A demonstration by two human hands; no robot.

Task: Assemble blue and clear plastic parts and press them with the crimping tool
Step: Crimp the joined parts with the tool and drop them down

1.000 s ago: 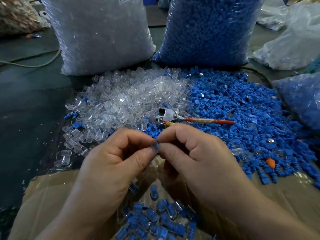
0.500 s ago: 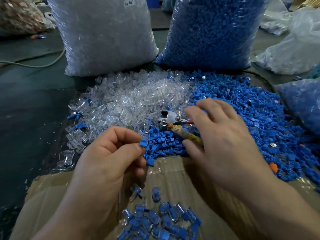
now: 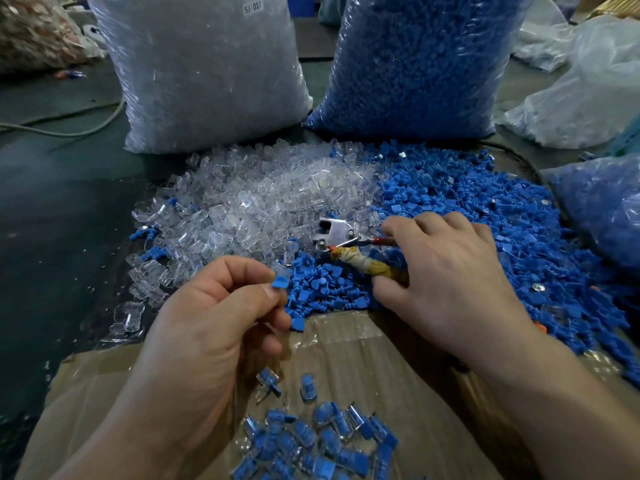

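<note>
Thumb and forefinger of the left grip (image 3: 214,323) pinch a blue part (image 3: 279,281), at 7 o'clock from the crimping tool (image 3: 341,237). The right grip (image 3: 450,271) curls round the tool's taped handles on the blue pile (image 3: 485,209). The clear pile (image 3: 259,202) lies at 10 o'clock and the finished pieces (image 3: 311,438) at 6 o'clock.

1. Crimping tool (image 3: 334,233): silver head, one red handle, the other wrapped in stained yellowish tape.
2. Loose clear parts (image 3: 249,209): colourless, glassy; loose blue parts (image 3: 485,230): solid mid-blue.
3. Pinched piece (image 3: 278,283): plain blue.
4. Assembled pieces (image 3: 311,441): blue cores inside clear shells.
5. Cardboard (image 3: 363,348): brown.
6. Left bag (image 3: 207,74): milky white, white label (image 3: 252,8); right bag (image 3: 415,64): blue.
</note>
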